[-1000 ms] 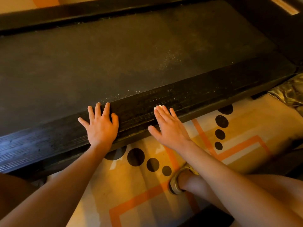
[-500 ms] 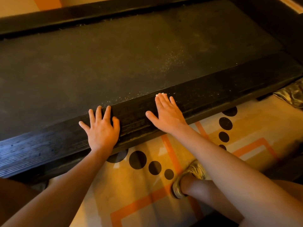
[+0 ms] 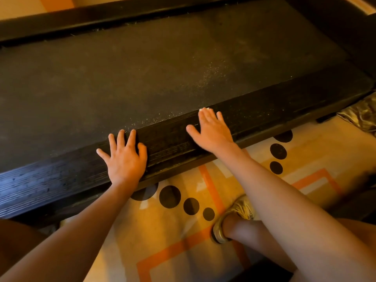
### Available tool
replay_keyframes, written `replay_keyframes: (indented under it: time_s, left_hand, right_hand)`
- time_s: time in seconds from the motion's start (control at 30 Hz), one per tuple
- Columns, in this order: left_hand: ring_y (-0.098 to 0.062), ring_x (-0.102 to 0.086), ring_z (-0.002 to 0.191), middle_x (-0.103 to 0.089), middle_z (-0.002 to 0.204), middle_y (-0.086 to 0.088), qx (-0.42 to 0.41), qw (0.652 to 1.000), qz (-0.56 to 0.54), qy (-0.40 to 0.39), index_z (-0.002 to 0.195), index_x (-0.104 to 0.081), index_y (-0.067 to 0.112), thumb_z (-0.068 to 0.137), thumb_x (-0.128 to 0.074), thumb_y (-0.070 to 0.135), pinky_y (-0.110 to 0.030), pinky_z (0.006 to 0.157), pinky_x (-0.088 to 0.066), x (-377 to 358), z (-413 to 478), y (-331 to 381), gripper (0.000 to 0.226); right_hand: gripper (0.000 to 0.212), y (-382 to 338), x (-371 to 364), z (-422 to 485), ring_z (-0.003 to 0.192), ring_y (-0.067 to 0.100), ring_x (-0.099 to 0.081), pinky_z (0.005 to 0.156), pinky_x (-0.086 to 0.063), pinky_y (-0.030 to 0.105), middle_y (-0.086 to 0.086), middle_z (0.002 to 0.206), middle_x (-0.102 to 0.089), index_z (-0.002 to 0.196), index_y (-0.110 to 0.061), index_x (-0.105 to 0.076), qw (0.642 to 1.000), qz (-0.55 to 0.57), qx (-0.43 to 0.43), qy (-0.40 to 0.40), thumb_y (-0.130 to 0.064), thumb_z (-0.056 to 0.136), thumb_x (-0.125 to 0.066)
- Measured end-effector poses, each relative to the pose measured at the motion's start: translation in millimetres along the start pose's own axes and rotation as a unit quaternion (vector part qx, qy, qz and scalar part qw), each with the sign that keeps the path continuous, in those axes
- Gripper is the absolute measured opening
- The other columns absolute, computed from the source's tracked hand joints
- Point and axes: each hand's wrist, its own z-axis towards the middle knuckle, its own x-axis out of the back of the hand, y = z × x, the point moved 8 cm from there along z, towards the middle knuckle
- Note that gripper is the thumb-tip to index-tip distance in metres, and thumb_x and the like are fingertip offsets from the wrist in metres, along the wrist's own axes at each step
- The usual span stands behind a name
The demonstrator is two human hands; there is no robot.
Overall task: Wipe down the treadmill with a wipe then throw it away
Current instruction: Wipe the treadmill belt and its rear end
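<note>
The wipe [image 3: 205, 108] is hiding almost wholly under my R hand [image 3: 211, 133], w/ only a small white scrap peeking out at the 12 o'clock end of my fingertips. It's lying on the near side rail [image 3: 284, 104] of the treadmill [image 3: 91, 94], right at the seam w/ the belt [image 3: 183, 53]. I'm pressing it flat w/ straight fingers, thumb splayed toward 9, nothing curled round it, so it's pinned, not gripped. Judging by how little is showing, it's thin, soft & light, prob. damp. It'll likely be bunching or slipping out under fingertip pressure alone, so I'm counting on the whole palm for wiping, & on a pinch at that exposed edge for lifting it to bin. The rail's ribbed face is prob. going to be dragging on it. My L hand [image 3: 124, 159] is resting flat on the same rail at abt 8 o'clock of the R, fingers spread, holding nothing, prob. bracing me. Pale dust specks [image 3: 209, 76] are sitting on the belt at 12 of the R hand. At 6, the patterned rug [image 3: 179, 237] & my shoe [image 3: 236, 218] are showing.
</note>
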Motion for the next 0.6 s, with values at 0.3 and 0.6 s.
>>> replay_keyframes:
  time_s: [0.3,0.6]
  left_hand:
    - [-0.033,-0.003,0.157,-0.020,0.168,-0.006,0.003,1.000,0.000,-0.008,0.161,-0.026,0.031,0.108,-0.027,0.049,-0.071,0.118,0.001,1,0,-1,0.056]
    - [-0.033,-0.002,0.158,-0.020,0.169,-0.005,0.004,1.000,-0.002,-0.008,0.160,-0.025,0.031,0.108,-0.028,0.049,-0.072,0.118,0.001,0,1,-3,0.056]
  right_hand:
    - [0.081,-23,-12,-14,0.159,0.022,-0.003,0.128,-0.001,0.043,0.008,0.172,-0.009,0.164,-0.010,-0.013,0.999,-0.003,0.054,0.004,-0.064,0.104,-0.022]
    - [0.081,-52,-19,-35,0.159,0.023,0.001,0.128,0.001,0.043,0.008,0.172,-0.005,0.164,-0.011,-0.010,0.997,0.019,0.076,-0.023,-0.064,0.104,-0.021]
